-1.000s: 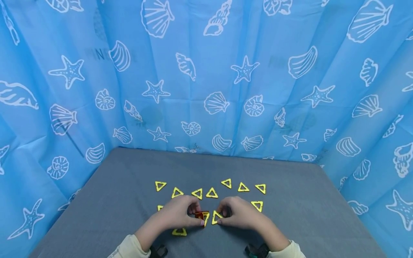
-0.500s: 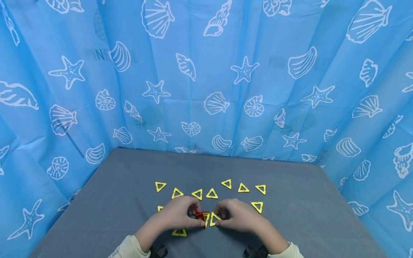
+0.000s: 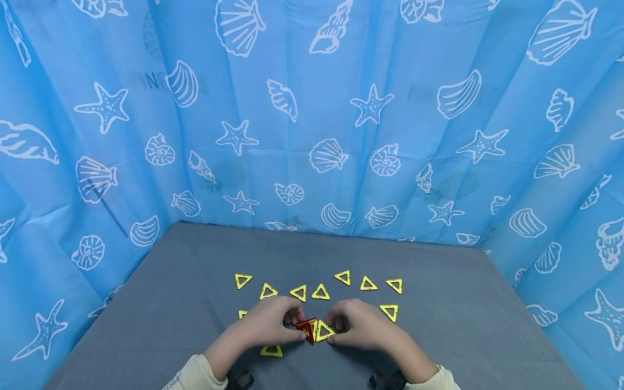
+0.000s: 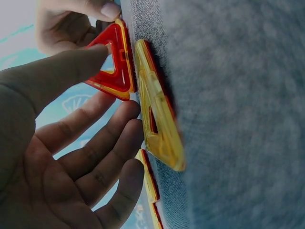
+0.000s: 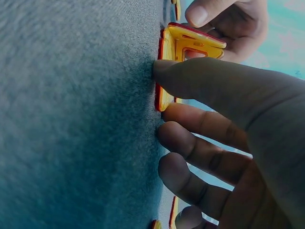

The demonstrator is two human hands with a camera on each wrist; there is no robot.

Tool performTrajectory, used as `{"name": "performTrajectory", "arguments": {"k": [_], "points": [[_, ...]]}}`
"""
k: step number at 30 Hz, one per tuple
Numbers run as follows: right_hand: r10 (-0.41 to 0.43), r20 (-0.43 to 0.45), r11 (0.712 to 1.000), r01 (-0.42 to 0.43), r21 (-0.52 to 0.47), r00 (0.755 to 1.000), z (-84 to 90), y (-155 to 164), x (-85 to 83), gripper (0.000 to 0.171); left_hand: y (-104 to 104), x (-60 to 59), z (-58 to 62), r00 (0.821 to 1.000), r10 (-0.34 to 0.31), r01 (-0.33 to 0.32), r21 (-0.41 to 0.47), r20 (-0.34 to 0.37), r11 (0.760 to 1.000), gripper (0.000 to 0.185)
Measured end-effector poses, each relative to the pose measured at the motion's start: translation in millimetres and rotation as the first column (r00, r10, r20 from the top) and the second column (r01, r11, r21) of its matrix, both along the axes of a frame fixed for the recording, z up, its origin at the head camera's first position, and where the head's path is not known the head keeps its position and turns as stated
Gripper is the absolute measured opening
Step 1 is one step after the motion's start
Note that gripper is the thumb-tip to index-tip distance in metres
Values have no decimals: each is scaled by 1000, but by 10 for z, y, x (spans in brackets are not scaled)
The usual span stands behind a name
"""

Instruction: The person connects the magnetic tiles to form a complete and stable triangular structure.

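Left hand point(image 3: 263, 324) pinching a raised red-and-yellow assembly of triangular plastic tiles point(image 4: 125, 71), with the right hand point(image 3: 362, 324) gripping a yellow-faced, open-centred triangular plastic tile point(image 3: 326, 336) at its three o'clock.

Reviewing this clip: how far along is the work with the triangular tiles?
Looks done: raised tiles, one showing a red face, meet at an angle, apparently joined.
In hand: the left hand pinches these, while the right hand holds a yellow triangle up against them.
Left: the loose triangles lying separately on the grey cloth, apparently unused.
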State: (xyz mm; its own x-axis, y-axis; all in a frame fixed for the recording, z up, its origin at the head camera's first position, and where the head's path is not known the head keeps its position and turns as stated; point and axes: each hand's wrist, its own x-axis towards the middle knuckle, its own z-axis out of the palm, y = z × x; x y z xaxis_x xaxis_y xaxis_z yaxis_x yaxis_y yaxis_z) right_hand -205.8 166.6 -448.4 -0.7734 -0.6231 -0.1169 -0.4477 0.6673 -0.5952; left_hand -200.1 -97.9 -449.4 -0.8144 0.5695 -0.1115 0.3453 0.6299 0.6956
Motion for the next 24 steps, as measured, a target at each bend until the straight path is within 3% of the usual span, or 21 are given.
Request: {"name": "performTrajectory", "arguments": {"k": [24], "points": [[1,-5,1000,-1,-11,1000,20,-5,16,13,-4,-30,-34,999,-22,22,-1,-27,1000,13]]}}
